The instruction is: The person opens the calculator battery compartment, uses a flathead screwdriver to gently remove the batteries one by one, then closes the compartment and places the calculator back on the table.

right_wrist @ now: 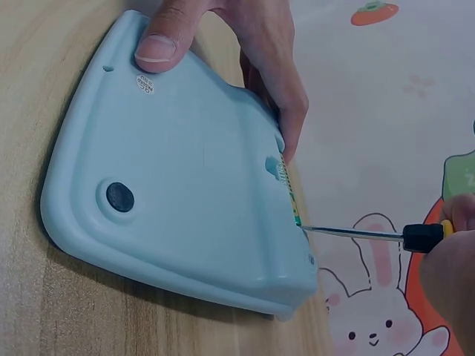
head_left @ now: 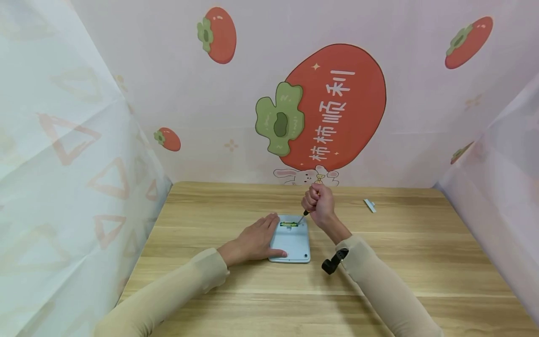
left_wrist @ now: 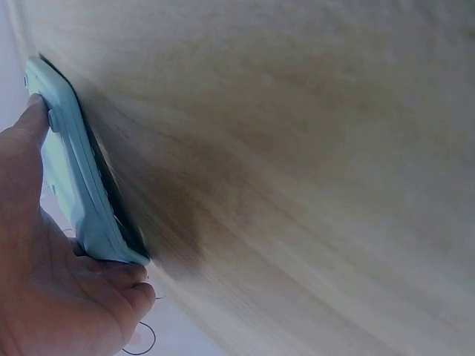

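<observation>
A light-blue calculator (head_left: 290,245) lies face down on the table, with a green battery (head_left: 288,224) in the uncovered slot near its far edge. My left hand (head_left: 255,238) holds it from the left, thumb on its back and fingers at the far end, as the left wrist view also shows. With curled fingers my right hand (head_left: 321,203) grips a screwdriver (right_wrist: 423,238) above the calculator's far right corner. The screwdriver's metal tip meets the right end of the battery; the fist hides most of the handle.
A small light-blue cover piece (head_left: 370,205) lies on the wooden table (head_left: 400,262) at the far right. A patterned backdrop (head_left: 236,103) rises behind the table's back edge, with white sheets on both sides. A black strap (head_left: 334,262) hangs at the right wrist.
</observation>
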Tool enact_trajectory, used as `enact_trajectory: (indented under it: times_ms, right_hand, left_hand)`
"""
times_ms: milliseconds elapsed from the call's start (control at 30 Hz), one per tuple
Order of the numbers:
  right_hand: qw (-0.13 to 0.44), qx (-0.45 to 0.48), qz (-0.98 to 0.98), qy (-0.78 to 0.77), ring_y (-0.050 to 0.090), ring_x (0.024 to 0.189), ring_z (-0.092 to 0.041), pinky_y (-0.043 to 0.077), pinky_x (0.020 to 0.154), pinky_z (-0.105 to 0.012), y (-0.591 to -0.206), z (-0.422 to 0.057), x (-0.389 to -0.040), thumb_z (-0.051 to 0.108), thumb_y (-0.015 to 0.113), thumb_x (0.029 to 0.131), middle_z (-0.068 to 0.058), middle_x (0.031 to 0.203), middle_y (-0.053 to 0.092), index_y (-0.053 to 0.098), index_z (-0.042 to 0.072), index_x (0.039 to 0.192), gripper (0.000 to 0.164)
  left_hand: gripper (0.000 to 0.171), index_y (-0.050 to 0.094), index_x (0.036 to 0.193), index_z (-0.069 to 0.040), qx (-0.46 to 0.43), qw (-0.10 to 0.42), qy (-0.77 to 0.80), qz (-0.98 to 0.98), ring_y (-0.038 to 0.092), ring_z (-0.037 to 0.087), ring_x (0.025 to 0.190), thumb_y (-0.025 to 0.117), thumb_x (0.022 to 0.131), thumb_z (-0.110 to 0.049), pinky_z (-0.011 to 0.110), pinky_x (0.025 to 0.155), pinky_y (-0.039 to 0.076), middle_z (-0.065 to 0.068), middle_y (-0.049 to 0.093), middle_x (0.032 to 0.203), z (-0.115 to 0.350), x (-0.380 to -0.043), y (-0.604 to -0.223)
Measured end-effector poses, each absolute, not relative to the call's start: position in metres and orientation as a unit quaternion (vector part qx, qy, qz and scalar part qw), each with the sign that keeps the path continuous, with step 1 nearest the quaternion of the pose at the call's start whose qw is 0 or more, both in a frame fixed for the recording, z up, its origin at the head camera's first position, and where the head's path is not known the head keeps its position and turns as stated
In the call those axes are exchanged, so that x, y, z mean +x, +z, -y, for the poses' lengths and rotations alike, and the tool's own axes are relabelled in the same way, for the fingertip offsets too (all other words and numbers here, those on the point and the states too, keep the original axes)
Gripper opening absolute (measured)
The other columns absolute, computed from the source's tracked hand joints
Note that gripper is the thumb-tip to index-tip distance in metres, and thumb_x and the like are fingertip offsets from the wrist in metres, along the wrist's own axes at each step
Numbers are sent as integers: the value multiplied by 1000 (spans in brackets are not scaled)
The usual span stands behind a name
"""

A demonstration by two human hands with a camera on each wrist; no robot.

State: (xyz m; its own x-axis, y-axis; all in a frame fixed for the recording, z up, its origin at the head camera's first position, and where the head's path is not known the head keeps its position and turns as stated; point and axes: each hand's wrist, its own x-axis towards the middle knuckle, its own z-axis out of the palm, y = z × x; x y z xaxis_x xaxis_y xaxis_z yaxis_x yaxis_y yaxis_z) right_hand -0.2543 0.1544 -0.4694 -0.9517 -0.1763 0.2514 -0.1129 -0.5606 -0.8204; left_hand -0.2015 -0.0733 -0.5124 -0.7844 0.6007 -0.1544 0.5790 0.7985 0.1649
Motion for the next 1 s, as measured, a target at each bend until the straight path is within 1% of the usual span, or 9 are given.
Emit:
enact_trajectory:
  times_ms: [67,200,300,467,567,767,900,1000]
  right_hand:
    - [13,-160,-480,-862,25,40,-13,13,44,-32,-469,-153,-254,8,23,110,6,50,28,25,11,60,50]
    - [0,-151,-510,-847,23,39,-14,14,42,-30,-469,-147,-254,10,26,110,9,49,29,25,12,59,51]
    - [-8,-135,-534,-834,22,39,-13,15,41,-29,-468,-140,-253,13,31,108,11,48,31,28,15,56,52]
    - [-24,-107,-563,-819,24,39,-10,17,40,-26,-467,-130,-252,17,36,107,10,47,31,33,19,54,53]
    - [-37,-94,-572,-814,25,38,-9,19,39,-25,-467,-126,-252,17,37,107,9,47,31,33,19,55,53]
    - [-51,-95,-604,-790,28,40,-11,23,40,-24,-470,-120,-249,18,35,109,7,48,33,33,13,58,51]
    - [-51,-99,-609,-786,27,41,-9,23,40,-24,-472,-119,-249,17,34,109,8,49,32,33,15,58,52]
    - [-53,-82,-589,-803,26,40,-9,22,40,-23,-472,-121,-251,15,33,110,9,48,32,33,17,57,53]
  left_hand:
    - [115,26,166,-4,316,98,55,-942,25,27,161,58,90,-83,43,129,28,15,24,175,73,-202,-513]
    - [114,26,166,-3,319,97,55,-941,25,28,161,58,90,-82,43,129,28,16,25,174,74,-201,-513]
    - [114,26,166,-3,321,95,53,-941,24,27,161,58,91,-82,43,129,27,16,25,174,74,-200,-512]
    - [114,27,166,-2,323,91,50,-941,24,28,162,57,91,-82,43,129,27,16,26,174,74,-200,-510]
    - [114,28,166,-2,323,88,49,-941,25,28,161,57,91,-83,43,129,28,16,26,174,75,-200,-510]
    - [114,28,165,-2,327,84,48,-940,25,28,161,57,91,-83,42,129,28,17,27,174,76,-200,-512]
    - [113,28,165,-1,329,81,47,-940,25,28,161,56,92,-82,42,129,27,17,27,173,76,-200,-512]
    - [112,28,165,-2,329,80,53,-939,25,28,161,57,92,-81,42,130,27,17,27,173,76,-200,-513]
